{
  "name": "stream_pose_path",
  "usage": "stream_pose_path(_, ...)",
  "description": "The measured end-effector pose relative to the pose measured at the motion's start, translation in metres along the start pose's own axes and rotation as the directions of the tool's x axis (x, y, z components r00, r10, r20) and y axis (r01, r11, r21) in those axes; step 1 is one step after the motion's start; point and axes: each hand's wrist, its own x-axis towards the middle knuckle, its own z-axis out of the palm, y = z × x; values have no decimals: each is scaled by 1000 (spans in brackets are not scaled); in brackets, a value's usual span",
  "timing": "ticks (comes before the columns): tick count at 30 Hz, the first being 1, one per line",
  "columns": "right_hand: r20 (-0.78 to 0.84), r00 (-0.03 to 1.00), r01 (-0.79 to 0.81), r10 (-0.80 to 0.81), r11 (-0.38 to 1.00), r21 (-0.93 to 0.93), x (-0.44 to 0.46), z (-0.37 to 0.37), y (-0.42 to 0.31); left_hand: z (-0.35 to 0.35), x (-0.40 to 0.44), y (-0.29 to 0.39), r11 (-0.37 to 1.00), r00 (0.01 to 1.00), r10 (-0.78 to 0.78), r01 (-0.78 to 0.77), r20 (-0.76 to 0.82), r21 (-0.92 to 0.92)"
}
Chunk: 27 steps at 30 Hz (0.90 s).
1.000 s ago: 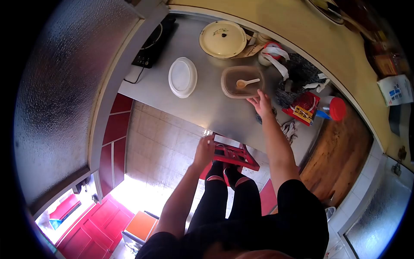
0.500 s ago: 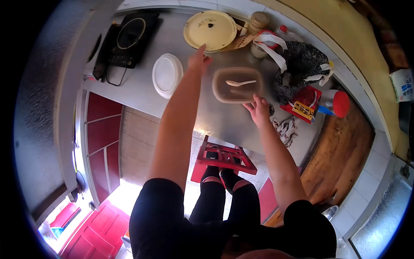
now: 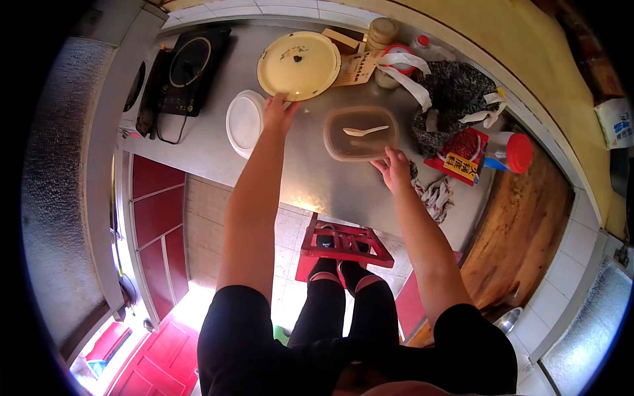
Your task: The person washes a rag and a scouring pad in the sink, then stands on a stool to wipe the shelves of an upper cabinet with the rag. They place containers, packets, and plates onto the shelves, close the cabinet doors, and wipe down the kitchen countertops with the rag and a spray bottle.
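Note:
My left hand (image 3: 280, 115) grips the near rim of a round cream enamel lid (image 3: 290, 74) with a dark knob and a floral print. What lies beneath the lid is hidden. To the right, my right hand (image 3: 395, 168) pinches the near right corner of a rectangular translucent plastic container (image 3: 337, 142). Inside that container lies a pale spoon (image 3: 365, 131). A white oval lid (image 3: 243, 125) rests flat on the counter, just left of my left hand.
A black induction cooker (image 3: 188, 72) stands at the back left. Jars (image 3: 383, 33), a black-and-white bag (image 3: 456, 89), a red food packet (image 3: 460, 158) and a red-capped jar (image 3: 517, 153) crowd the right side. A crumpled cloth (image 3: 437, 198) lies near the counter's front edge.
My left hand has gone from pointing at the enamel lid to gripping its rim. The lid has shifted left and towards me. My right hand stays at the container's corner.

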Motion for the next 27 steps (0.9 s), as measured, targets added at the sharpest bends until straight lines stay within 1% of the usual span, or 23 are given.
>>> stream_pose_path(4,-18,1000,2,-3,1000,-12,-1,3,-1,-21,-30,16,998,1000,-12,13,-5,68)
stream_pose_path(6,-29,1000,3,-3,1000,-2,0,1,-1,-30,-41,24,999,1000,-10,10,-4,47)
stream_pose_path(10,27,1000,8,-8,1000,8,-12,7,-9,-38,-84,48,999,1000,-23,24,-5,41)
stream_pose_path(12,35,999,18,-17,1000,-17,-20,7,-10,-47,-115,64,994,1000,-14,11,26,107)
stream_pose_path(14,2,1000,6,-6,1000,-7,-31,0,-8,-55,-153,83,989,998,-17,8,54,150)
stream_pose_path(15,-9,1000,-2,2,1000,-10,-44,2,-15,-62,-175,90,987,998,-24,14,61,159)
stream_pose_path(17,-26,1000,-16,16,1000,-22,-78,12,-33,-80,-221,104,987,999,-35,34,2,159)
stream_pose_path(19,-14,1000,14,-14,1000,-20,-120,18,-50,-86,-277,127,974,997,-66,57,36,220)
stream_pose_path(21,-86,996,-13,12,1000,-12,-150,5,-60,-86,-331,150,966,991,-131,131,-13,222)
stream_pose_path(23,-61,998,19,-17,999,30,-196,9,-83,-75,-383,178,957,984,-176,178,-29,228)
stream_pose_path(25,-50,998,32,-33,999,-26,-233,7,-103,-66,-427,204,955,974,-227,219,17,199)
stream_pose_path(27,-40,997,66,-68,996,-55,-276,20,-134,-42,-465,233,930,960,-276,258,37,263)
